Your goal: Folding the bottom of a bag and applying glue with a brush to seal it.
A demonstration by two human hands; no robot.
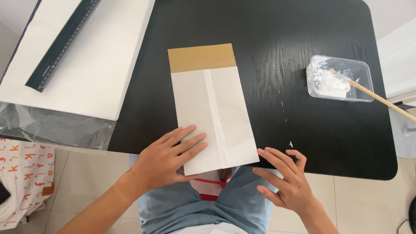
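Observation:
A folded white paper sheet with a lengthwise seam lies on the black table, wrapped over a brown cardboard piece that sticks out at its far end. My left hand presses flat on the paper's near left corner, fingers spread. My right hand hovers just right of the paper's near right corner, fingers apart, holding nothing.
A clear plastic tub of white paste with a wooden-handled brush sits at the right. A large white sheet with a dark ruler lies at the left, over clear plastic film. A patterned bag is on the floor.

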